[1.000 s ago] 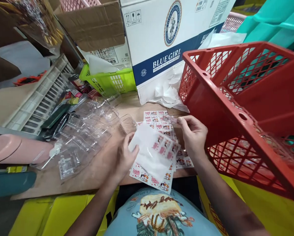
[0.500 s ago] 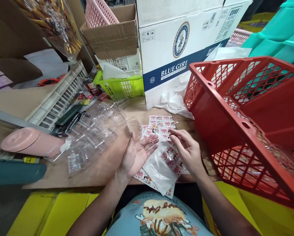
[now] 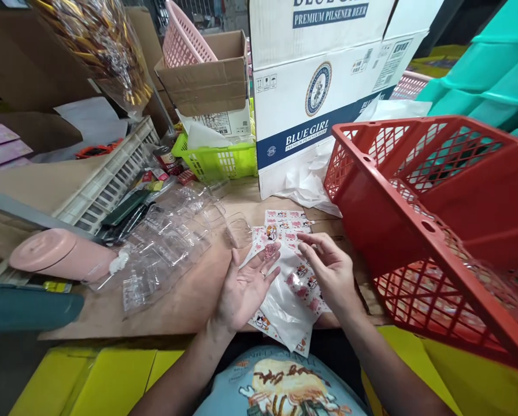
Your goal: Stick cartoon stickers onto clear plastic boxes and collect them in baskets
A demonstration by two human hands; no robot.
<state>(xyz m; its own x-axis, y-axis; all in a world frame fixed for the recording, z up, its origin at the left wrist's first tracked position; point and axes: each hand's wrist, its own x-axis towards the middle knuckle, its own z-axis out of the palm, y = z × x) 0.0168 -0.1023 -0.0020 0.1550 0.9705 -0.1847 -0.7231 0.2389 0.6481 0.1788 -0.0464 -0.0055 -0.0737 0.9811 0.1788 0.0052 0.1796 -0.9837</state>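
Note:
My left hand [image 3: 245,289] is palm up with its fingers apart; a small pink-red sticker [image 3: 270,250] lies at its fingertips. My right hand [image 3: 330,268] is to the right, thumb and index finger pinched together; whatever is between them is too small to make out. Beneath and between the hands lie sticker sheets [image 3: 302,277] with cats and pink lettering, partly covered by glossy white backing paper [image 3: 285,312]. A clear plastic piece [image 3: 239,230] rests just beyond my left hand. More clear plastic trays [image 3: 167,242] are spread out on the left.
A large red crate [image 3: 367,202] stands at the right. White cartons [image 3: 293,115] and a lime green basket [image 3: 215,156] are at the back. On the left are a pink bottle [image 3: 63,254] and a white rack [image 3: 107,179]. The brown tabletop [image 3: 189,300] ends before my body.
The view has tilted up slightly. My left hand has opened a little wider, with its thumb further out. My right hand keeps its pinch.

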